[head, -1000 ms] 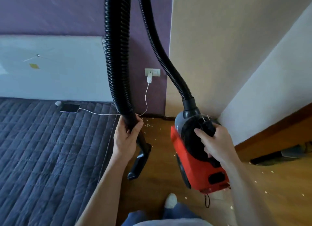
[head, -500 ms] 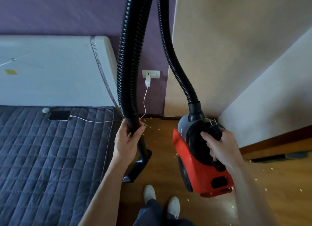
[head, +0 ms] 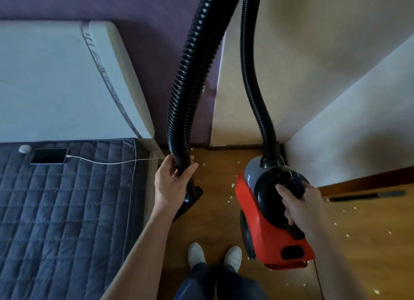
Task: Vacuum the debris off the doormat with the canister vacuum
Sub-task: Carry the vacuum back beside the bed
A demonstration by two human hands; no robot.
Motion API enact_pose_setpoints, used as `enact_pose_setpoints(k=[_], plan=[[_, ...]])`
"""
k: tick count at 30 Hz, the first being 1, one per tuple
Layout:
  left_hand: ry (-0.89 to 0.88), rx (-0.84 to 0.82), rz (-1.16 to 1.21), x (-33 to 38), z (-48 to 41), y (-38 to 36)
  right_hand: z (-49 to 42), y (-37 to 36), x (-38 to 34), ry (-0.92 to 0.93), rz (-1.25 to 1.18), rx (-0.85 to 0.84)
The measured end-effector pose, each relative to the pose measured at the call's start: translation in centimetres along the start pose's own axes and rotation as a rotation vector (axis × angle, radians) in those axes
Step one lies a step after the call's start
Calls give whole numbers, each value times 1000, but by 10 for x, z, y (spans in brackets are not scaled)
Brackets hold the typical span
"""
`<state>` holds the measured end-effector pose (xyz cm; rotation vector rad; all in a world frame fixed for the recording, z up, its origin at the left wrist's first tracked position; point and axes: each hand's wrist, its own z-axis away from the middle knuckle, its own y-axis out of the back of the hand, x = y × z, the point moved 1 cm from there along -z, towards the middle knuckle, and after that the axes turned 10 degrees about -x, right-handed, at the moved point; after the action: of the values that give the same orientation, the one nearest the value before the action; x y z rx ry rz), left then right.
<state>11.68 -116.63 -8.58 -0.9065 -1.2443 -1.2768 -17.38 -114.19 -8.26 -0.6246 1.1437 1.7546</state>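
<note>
Lettering on canister vacuum [head: 268, 237] is too blurred to read.

The left hand [head: 173, 183] is closed in a wrap grip, fingers curled round from the left and thumb uppermost, with the bare left forearm [head: 143, 243] extending up from the lower centre of the frame. The right hand [head: 299, 206] is closed palm-down in a carrying grip, thumb pointing up and to the left, its bare forearm entering from the lower right. Both feet, in light footwear, stand side by side between the arms.
</note>
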Motion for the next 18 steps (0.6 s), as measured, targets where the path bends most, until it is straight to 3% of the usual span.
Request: enact_pose_setpoints(k=[6, 18], plan=[[27, -67, -21, -55, -37, -37, -64, -20, 66, -56, -79, 2], [-104, -134, -65, -265, -134, -118, -231, -116, 251, -69, -142, -56]])
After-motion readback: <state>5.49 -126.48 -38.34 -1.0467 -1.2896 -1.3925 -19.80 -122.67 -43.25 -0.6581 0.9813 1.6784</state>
